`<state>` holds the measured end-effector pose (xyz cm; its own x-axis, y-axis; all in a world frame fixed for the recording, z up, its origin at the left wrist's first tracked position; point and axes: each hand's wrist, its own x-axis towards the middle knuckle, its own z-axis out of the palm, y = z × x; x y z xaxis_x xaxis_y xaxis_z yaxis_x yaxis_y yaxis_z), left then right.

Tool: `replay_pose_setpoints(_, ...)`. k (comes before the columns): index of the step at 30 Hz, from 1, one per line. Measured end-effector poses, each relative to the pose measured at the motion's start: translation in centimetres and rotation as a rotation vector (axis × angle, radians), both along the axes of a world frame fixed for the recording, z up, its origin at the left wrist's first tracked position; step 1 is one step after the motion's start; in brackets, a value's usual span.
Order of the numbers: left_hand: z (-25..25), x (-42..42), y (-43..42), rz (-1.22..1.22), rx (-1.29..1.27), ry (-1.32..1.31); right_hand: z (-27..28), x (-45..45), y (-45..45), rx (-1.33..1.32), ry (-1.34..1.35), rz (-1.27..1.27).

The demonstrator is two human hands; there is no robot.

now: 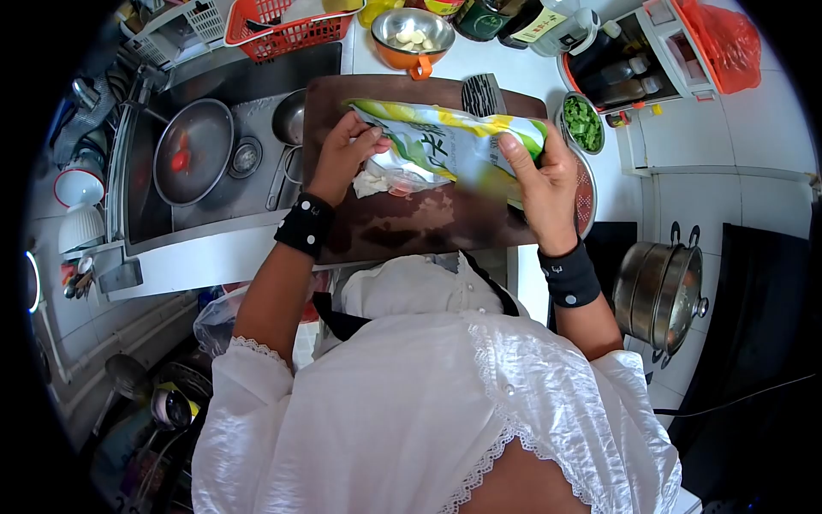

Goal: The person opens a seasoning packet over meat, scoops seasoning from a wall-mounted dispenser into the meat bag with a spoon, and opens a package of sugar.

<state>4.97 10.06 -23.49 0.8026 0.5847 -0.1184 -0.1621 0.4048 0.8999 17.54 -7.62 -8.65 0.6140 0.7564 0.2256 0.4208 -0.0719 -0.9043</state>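
Note:
Both hands hold a green, yellow and white plastic food packet (437, 141) above the brown cutting board (402, 218). At its left end, my left hand (347, 154) pinches the edge between thumb and fingers. My right hand (544, 180) grips the opposite end, its thumb lying across the front. Beneath the packet's lower left edge are white scraps (370, 183) that look like garlic peel, beside some clear plastic. Behind the packet, a dark blade with a wavy pattern (484, 94) shows in part; its handle is hidden.
On the left, the sink (257, 111) holds a wok (193, 154) with something red in it. A metal bowl of peeled garlic (413, 38) stands behind the board. Chopped greens fill a bowl (582, 122) at right, near bottles (522, 21). A steamer pot (659, 295) sits lower right.

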Motion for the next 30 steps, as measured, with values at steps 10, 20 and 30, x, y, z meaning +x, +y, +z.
replay_pose_setpoints(10,2.6,0.0,0.1,0.117,-0.26,-0.078,0.1,-0.1,0.0,-0.017,0.073,-0.019)
replay_pose_setpoints(20,1.2,0.5,0.6,0.111,-0.213,-0.195,0.2,-0.2,0.0,-0.007,-0.098,-0.043)
replay_pose_setpoints(30,1.4,0.2,0.2,0.109,-0.221,-0.197,0.1,-0.2,-0.1,0.045,-0.153,-0.073)
